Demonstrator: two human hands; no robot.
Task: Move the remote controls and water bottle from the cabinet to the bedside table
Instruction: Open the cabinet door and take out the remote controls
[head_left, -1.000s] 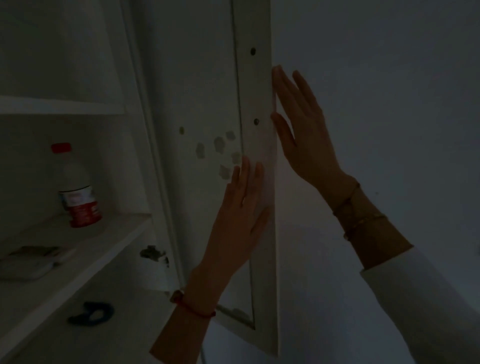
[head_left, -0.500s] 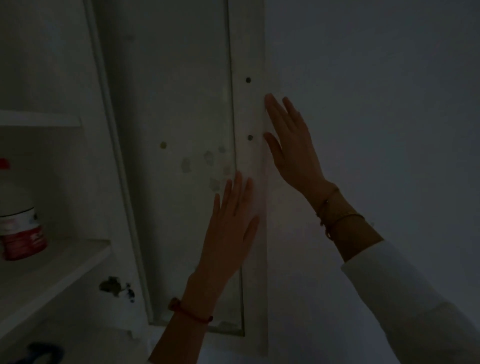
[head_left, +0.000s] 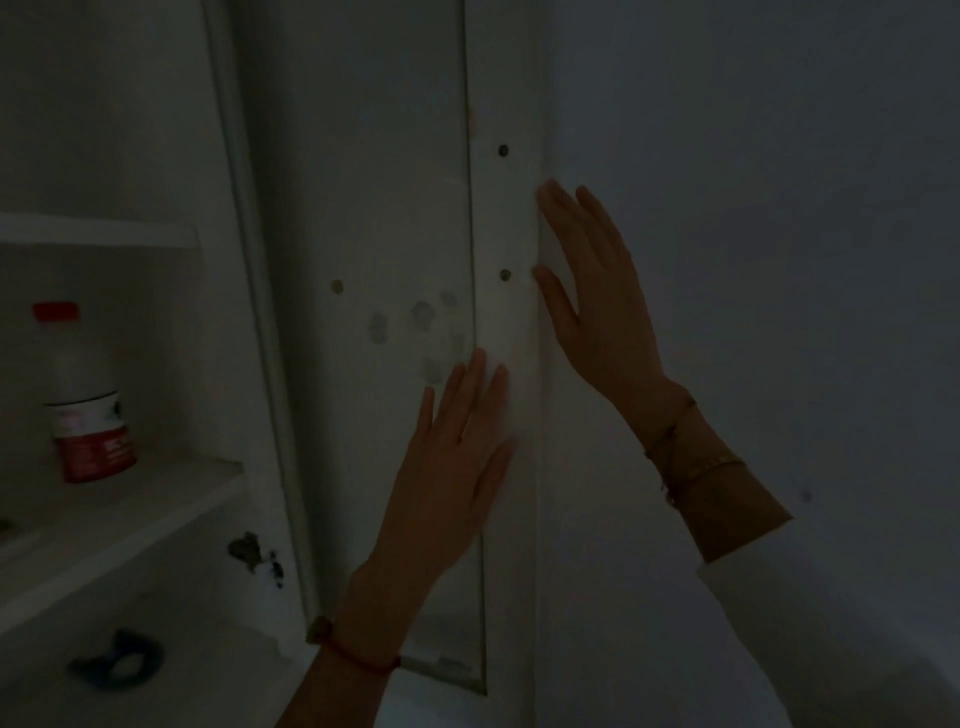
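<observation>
The clear plastic water bottle with a red cap and red-and-white label (head_left: 85, 395) stands upright on the white middle shelf (head_left: 156, 499) of the open white cabinet, far left; it shows whole, where half a second ago only its edge showed at the frame's left; the left hand (head_left: 452, 467) lies flat, fingers straight, on the white cabinet door (head_left: 395, 182), grasping nothing; the right hand (head_left: 597, 301) rests with fingers straight against the door's right edge, as before; a dark blue object (head_left: 117, 662) lies on the lower shelf, near left.
</observation>
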